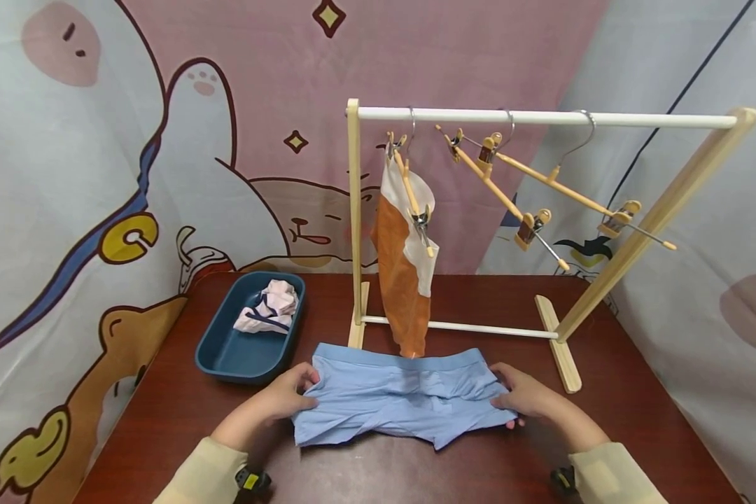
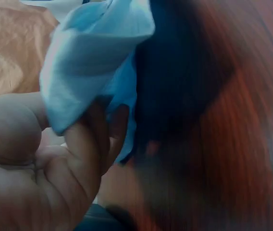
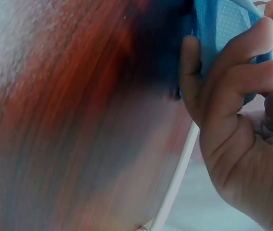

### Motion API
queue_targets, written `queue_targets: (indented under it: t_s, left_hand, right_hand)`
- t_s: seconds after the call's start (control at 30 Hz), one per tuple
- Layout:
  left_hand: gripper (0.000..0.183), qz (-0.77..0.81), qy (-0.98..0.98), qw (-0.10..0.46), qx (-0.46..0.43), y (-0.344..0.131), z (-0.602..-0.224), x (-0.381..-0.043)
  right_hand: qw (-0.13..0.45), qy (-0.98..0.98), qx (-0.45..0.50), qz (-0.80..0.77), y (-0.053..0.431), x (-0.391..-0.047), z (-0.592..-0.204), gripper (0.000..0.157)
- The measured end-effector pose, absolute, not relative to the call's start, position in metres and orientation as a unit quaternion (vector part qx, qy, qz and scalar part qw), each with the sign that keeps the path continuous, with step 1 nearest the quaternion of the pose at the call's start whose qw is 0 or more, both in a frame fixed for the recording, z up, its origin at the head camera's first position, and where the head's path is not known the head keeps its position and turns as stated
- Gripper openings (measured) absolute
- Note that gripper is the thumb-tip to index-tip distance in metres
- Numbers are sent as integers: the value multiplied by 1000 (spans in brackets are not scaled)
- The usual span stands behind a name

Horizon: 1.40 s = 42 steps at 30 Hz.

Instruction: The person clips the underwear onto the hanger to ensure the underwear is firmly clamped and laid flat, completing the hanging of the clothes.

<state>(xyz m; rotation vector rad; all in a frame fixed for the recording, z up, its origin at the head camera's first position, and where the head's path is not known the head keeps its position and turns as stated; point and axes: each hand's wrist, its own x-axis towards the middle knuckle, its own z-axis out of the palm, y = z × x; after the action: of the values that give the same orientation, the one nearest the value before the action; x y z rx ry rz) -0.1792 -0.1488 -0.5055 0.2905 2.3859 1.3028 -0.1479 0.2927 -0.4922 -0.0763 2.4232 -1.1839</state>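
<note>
Light blue boxer briefs (image 1: 390,399) are spread out between both hands above the table, waistband facing away. My left hand (image 1: 286,393) pinches their left side; in the left wrist view the blue cloth (image 2: 93,62) folds over between thumb and fingers. On the opposite side my right hand (image 1: 521,392) grips the other edge, and the right wrist view has its fingers (image 3: 237,82) curled round the cloth (image 3: 220,33). Behind the briefs, an orange and white garment (image 1: 397,266) hangs from a clip hanger (image 1: 407,185), its lower tip close to the waistband.
A wooden rack with a white rail (image 1: 542,117) stands on the dark red table (image 1: 479,297). Two bare clip hangers (image 1: 498,192) hang toward its right. At the left, a blue basin (image 1: 227,350) holds a crumpled white cloth (image 1: 271,308) with navy trim.
</note>
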Motion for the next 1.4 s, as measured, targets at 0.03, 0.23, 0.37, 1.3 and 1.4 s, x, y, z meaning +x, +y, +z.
queue_targets:
  t_s: [0.03, 0.23, 0.37, 1.3, 1.4]
  left_hand:
    - [34, 456, 859, 203, 112, -150, -505, -178]
    - [43, 367, 892, 191, 182, -146, -500, -167]
    - [51, 301, 921, 171, 179, -138, -494, -163]
    - [91, 133, 945, 131, 269, -106, -528, -189]
    - [96, 138, 944, 140, 265, -108, -527, -193]
  right_hand:
    - [220, 883, -25, -414, 293, -147, -492, 57]
    - [242, 901, -25, -358, 287, -139, -489, 71]
    - [217, 933, -26, -286, 280, -138, -483, 80]
    - [109, 970, -190, -105, 248, -154, -514, 95]
    - [107, 968, -203, -100, 250, -159, -514, 107]
